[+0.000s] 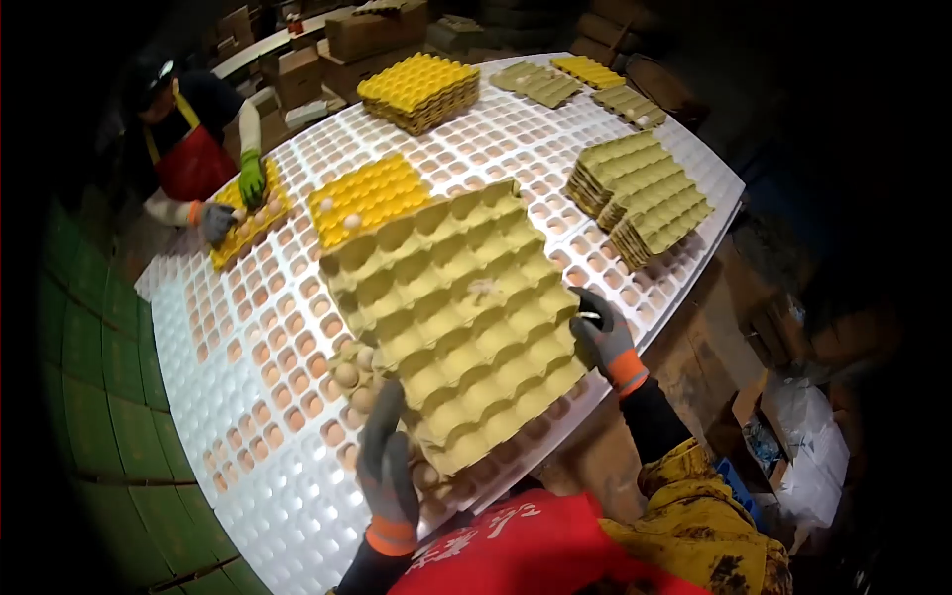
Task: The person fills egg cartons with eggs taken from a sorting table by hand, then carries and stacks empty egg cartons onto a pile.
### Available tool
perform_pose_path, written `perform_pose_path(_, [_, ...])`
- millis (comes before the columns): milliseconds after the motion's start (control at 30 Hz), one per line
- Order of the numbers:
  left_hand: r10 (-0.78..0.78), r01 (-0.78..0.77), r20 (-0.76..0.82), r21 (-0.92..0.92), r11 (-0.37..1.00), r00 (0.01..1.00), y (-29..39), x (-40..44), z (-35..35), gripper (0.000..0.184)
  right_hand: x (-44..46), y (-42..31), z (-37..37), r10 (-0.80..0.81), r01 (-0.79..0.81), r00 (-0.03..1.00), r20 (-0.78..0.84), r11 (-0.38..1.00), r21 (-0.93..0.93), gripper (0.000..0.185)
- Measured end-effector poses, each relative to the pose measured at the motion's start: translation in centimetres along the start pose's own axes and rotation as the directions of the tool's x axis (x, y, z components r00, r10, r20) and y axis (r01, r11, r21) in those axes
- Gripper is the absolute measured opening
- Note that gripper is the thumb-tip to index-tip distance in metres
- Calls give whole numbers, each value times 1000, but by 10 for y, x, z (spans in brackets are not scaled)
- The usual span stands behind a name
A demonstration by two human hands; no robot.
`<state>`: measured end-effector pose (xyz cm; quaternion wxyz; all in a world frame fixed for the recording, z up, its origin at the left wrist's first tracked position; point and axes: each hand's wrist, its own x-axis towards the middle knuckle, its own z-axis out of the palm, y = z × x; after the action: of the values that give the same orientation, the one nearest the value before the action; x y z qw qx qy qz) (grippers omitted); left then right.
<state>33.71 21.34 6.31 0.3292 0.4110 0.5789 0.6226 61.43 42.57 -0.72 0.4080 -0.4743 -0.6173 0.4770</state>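
Olive-yellow cardboard forms the large egg tray (476, 322), held tilted over the white counter (263, 526). The right hand (600, 332) is clamped on its edge at 3 o'clock; the left hand (385, 461), well apart, touches the edge at 7 o'clock, its grip partly hidden. Loose-looking eggs (349, 376) lie near its fingertips. A yellow tray (372, 193) with two eggs sits at 11 o'clock; another person (188, 149) handles eggs at 10.
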Motion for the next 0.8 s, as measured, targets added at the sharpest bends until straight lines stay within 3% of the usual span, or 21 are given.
perform_pose_path(33, [53,-51,21,-80,995,998,4,10,12,46,20,9,-31,-39,41,998,-41,998,40,45])
perform_pose_path(67, [185,-184,2,118,976,983,29,32,48,45,66,5,-101,-60,61,996,-65,998,18,47])
perform_pose_path(100, [158,-160,29,170,972,987,29,36,55,45,96,21,-139,-166,180,970,-177,981,67,48])
perform_pose_path(133, [127,-135,50,223,965,991,27,38,57,44,118,7,-183,-244,201,950,-194,955,-216,46])
perform_pose_path(200, [25,-28,18,226,974,1000,22,32,64,41,166,2,-259,-188,144,943,-275,974,-174,46])
perform_pose_path(267, [-17,27,-40,246,969,999,19,22,66,37,228,22,-335,-265,236,935,-238,961,-143,46])
perform_pose_path(333, [-32,67,-152,233,970,988,0,11,57,36,283,38,-397,-384,152,891,-241,754,-639,52])
perform_pose_path(400, [-63,113,-225,218,969,972,-6,3,50,35,288,9,-376,-480,-136,833,-277,307,-942,58])
perform_pose_path(433, [-61,119,-246,229,966,967,-6,0,49,35,296,3,-357,-523,-84,820,-233,294,-952,62])
perform_pose_path(467, [-74,135,-243,248,959,967,-8,-3,47,36,298,-1,-329,-483,15,849,-216,430,-903,62])
perform_pose_path(533, [-110,177,-237,286,942,965,-15,-10,40,40,298,19,-272,-409,157,907,-99,548,-821,69])
perform_pose_path(600, [-120,186,-228,292,938,966,-18,-16,39,39,280,30,-211,-130,-39,987,-98,392,-919,91])
perform_pose_path(667, [-134,208,-254,292,933,958,-18,-23,40,39,270,44,-183,-6,-49,999,-52,267,-963,96])
perform_pose_path(733, [-167,252,-312,257,933,935,-35,-35,19,37,267,55,-176,7,7,1000,9,166,-986,96])
perform_pose_path(767, [-203,296,-366,219,930,908,-42,-43,9,36,286,79,-191,-21,96,995,94,201,-975,94])
perform_pose_path(800, [-244,347,-430,179,921,869,-46,-55,1,36,305,113,-209,-213,233,962,169,323,-918,89])
